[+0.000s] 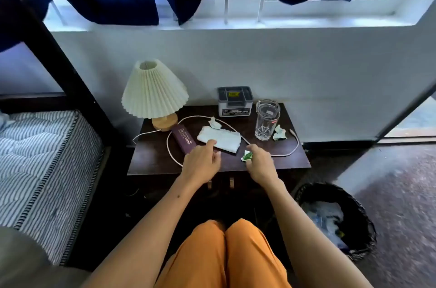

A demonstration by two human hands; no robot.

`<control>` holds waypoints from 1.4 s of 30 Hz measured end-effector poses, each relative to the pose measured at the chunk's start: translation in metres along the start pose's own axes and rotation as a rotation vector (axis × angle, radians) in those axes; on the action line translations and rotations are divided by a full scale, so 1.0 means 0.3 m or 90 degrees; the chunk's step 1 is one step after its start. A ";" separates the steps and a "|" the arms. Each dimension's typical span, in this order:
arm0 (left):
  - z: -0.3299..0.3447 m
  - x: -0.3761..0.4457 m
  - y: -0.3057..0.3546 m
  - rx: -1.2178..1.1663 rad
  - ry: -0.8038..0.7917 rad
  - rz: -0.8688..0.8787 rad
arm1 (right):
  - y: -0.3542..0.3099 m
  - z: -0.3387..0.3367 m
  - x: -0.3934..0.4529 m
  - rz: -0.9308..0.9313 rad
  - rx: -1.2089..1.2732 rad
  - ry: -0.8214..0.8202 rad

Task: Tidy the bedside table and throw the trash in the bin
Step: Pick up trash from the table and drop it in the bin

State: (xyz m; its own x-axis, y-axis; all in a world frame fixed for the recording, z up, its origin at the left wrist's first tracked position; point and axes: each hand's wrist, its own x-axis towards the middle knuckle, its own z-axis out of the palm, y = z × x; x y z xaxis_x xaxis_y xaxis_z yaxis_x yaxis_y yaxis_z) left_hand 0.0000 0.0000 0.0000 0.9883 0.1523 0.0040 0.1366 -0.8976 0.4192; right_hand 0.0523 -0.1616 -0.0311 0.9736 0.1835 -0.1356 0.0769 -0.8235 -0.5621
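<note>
Here, right hand (259, 165) pinching crumpled wrapper (246, 155), left hand (200, 165) released, glass (266, 120) (empty), bin (363, 212) holding trash.

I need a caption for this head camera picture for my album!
Right hand pinches a crumpled wrapper over the bedside table; left hand touches the folded cloth.

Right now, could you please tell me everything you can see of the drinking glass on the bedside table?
The drinking glass is tall, clear and looks empty, with a cut star pattern at its base. It stands upright at the back right of the dark bedside table, beside the grey box, a crumpled wrapper lying close on its right. Neither hand touches it.
</note>
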 end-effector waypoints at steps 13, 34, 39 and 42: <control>0.211 0.150 -0.059 -0.145 -0.022 -0.084 | 0.072 0.179 0.146 0.055 -0.140 -0.026; 0.307 0.488 -0.075 -0.015 0.035 -0.035 | 0.043 0.207 0.256 0.070 -0.218 -0.038; 0.315 0.580 -0.084 0.163 -0.045 -0.017 | 0.042 0.212 0.260 0.068 -0.222 -0.041; 0.328 0.601 -0.095 0.207 -0.092 -0.031 | 0.044 0.214 0.257 0.067 -0.217 -0.043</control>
State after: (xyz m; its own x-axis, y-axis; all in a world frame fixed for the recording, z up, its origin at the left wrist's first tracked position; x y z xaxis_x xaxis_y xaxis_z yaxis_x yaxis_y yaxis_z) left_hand 0.1808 0.0124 -0.1006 0.9762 0.1595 -0.1471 0.1757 -0.9789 0.1041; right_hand 0.1147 -0.1239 -0.1014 0.9647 0.1130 -0.2380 0.0546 -0.9695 -0.2388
